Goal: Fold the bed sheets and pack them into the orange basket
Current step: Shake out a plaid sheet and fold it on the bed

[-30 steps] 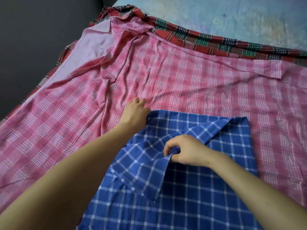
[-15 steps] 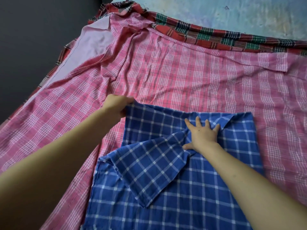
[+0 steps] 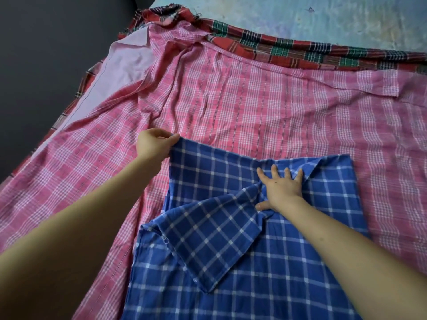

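Observation:
A blue checked sheet [image 3: 231, 262] lies partly folded in the near middle, on top of a wide pink checked sheet [image 3: 231, 107]. My left hand [image 3: 154, 146] pinches the blue sheet's far left corner and holds it stretched out. My right hand [image 3: 280, 188] lies flat with fingers spread on the blue sheet near its far edge, pressing down a bunched fold. A loose flap of the blue sheet [image 3: 208, 241] lies turned over diagonally below that hand. No orange basket is in view.
A red and green tartan sheet [image 3: 288, 49] runs along the far edge under the pink one. A plain pink lining [image 3: 124, 65] shows at the far left. A pale blue wall [image 3: 300, 17] rises behind, and dark floor [image 3: 46, 54] lies to the left.
My left hand has pulled the blue sheet's corner out to the left and farther away. My right hand let go of the pinched fold, opened, and now presses flat on the sheet.

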Tool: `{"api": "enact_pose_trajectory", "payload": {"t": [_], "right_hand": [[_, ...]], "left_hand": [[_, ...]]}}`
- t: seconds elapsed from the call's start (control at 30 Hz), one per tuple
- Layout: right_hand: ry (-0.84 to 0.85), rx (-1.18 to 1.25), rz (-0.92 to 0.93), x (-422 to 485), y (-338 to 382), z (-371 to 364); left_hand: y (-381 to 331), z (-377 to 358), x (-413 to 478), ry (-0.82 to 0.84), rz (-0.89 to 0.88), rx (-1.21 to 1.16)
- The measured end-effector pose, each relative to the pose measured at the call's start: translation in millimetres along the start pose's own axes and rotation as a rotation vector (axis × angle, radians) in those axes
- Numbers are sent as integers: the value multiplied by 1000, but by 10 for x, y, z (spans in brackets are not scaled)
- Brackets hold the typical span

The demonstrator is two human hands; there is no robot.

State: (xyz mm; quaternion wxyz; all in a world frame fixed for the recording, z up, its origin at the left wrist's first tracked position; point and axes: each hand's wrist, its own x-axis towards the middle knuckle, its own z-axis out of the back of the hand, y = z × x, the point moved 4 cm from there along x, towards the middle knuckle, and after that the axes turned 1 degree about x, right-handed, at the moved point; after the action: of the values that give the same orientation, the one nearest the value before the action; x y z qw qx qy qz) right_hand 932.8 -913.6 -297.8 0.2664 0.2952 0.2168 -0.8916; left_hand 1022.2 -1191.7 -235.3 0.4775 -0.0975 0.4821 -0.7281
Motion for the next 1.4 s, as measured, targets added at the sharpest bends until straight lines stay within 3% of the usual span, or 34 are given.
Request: {"api": "enact_pose_trajectory", "payload": {"t": [0.1, 0.17, 0.3, 0.37, 0.43, 0.5, 0.6, 0.7, 0.77, 0.83, 0.93, 1.07, 1.17, 1.4], "right_hand": [[16, -11, -10, 31, 9, 1], [16, -12, -15, 51, 4, -1], [-40, -62, -24, -64, 28, 22], [-207, -51, 24, -220, 14, 36], [-491, 13, 124, -418, -77, 23], [-695, 26, 180, -592, -263, -48], [-500, -82, 190, -682, -468, -194], [-481, -130, 181, -584, -554, -104], [-502, -106, 176, -492, -580, -11], [-533, -35, 174, -407, -634, 39], [-715, 222, 184, -404, -869, 142], [-877, 639, 190, -596, -1329, 540], [-752, 726, 226, -569, -1430, 827], [-118, 564, 186, -78, -1618, 473]], "left_hand": [[73, -18, 5, -54, -244, 562], [127, -52, -94, 16, -379, 634], [182, 34, -879, 192, -973, 749], [408, 87, -1350, 405, -1185, 912], [747, 49, -1628, 611, -1247, 1153], [927, -7, -1688, 686, -1208, 1387], [899, -92, -1637, 696, -1177, 1356], [768, -88, -1571, 600, -1130, 966], [611, -12, -1525, 397, -918, 586], [506, 93, -1392, 165, -586, 370], [397, 277, -1105, 47, -330, 68], [242, 249, -746, 30, -97, -229], [141, 114, -562, 21, -34, -213], [257, 2, -182, -34, 71, -170]]}}
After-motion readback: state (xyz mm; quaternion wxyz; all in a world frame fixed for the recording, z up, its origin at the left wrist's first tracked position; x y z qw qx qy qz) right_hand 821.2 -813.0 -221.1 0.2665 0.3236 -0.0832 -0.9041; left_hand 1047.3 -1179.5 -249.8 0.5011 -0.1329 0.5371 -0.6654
